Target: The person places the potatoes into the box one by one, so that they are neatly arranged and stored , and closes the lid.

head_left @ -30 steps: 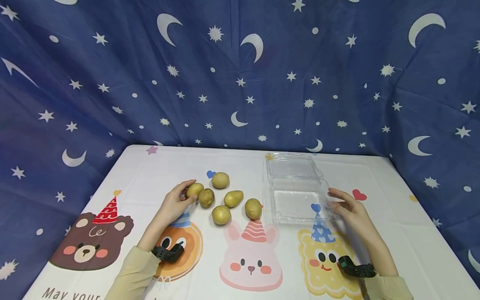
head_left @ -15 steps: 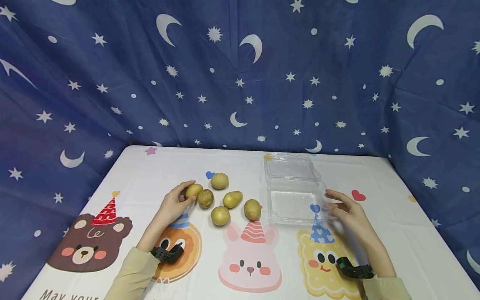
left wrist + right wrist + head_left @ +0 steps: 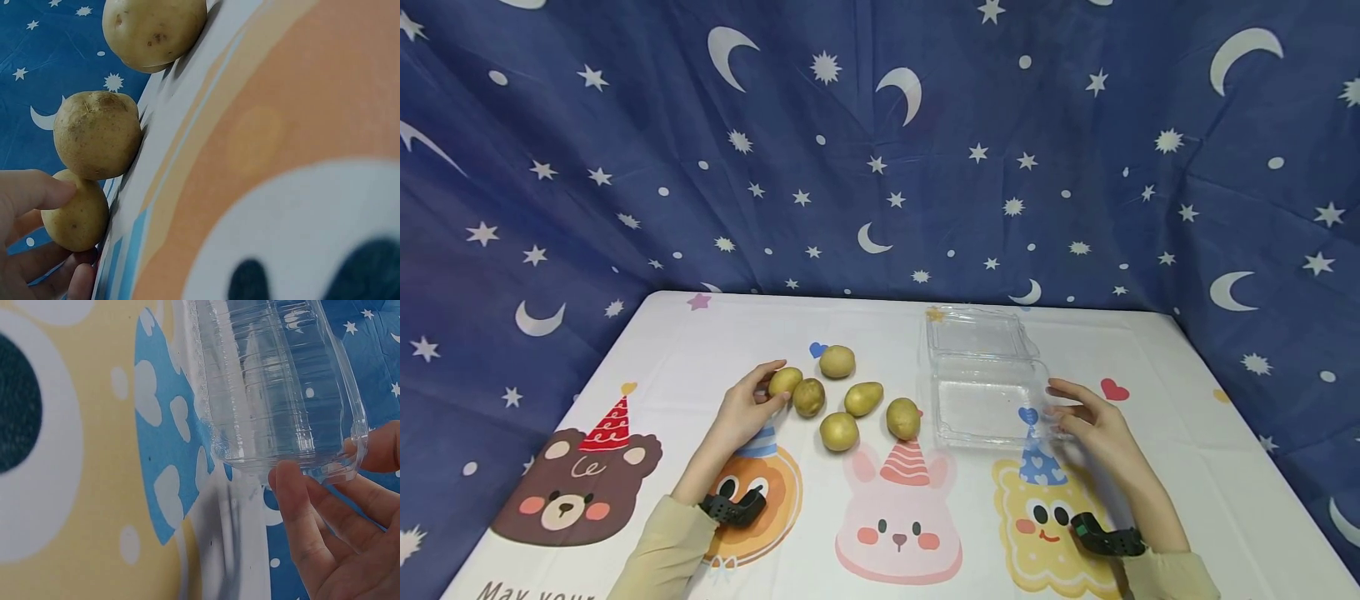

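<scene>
My left hand holds a small potato at the left end of a loose group on the table. In the left wrist view, the thumb lies across this potato, with fingers curled behind and below. A browner potato sits right beside it. My right hand is at the right side of a clear plastic clamshell box, whose lid lies folded back. In the right wrist view, loosely extended fingertips touch the end wall and rim of the box.
Other potatoes lie between the hands: a back one, a pear-shaped one, a front one and one near the box. The cloth-covered table meets a blue star-patterned curtain behind.
</scene>
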